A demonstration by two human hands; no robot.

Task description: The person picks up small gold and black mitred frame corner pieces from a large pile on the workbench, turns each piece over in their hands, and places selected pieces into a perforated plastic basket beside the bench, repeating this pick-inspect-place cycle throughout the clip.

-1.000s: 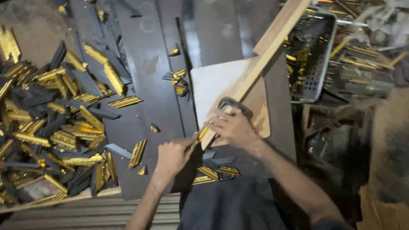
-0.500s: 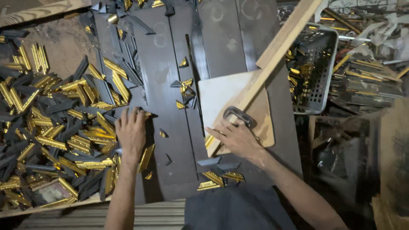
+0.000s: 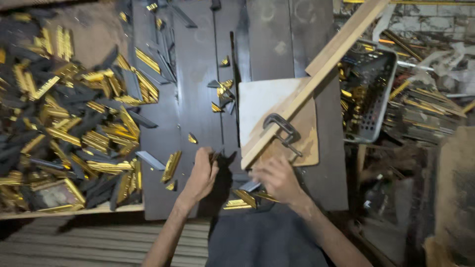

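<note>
In the head view, low in the middle of the frame, the left hand (image 3: 202, 174) is curled around a short dark moulding piece (image 3: 214, 157) on the dark counter (image 3: 198, 74). The right hand (image 3: 277, 179) is blurred beside the wooden board (image 3: 277, 118) with its metal clamp (image 3: 283, 131); whether it grips anything cannot be told. A gold-and-black offcut heap (image 3: 74, 123) fills the left side, and a grey basket (image 3: 368, 94) sits at the right.

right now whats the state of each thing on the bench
left hand: fingers closed on a dark moulding piece
right hand: blurred, over cut pieces at the bench edge; grip unclear
clamp: tightened over the wooden strip and board
basket: upright, holding gold pieces
moulding pile: loose, heaped left
</note>
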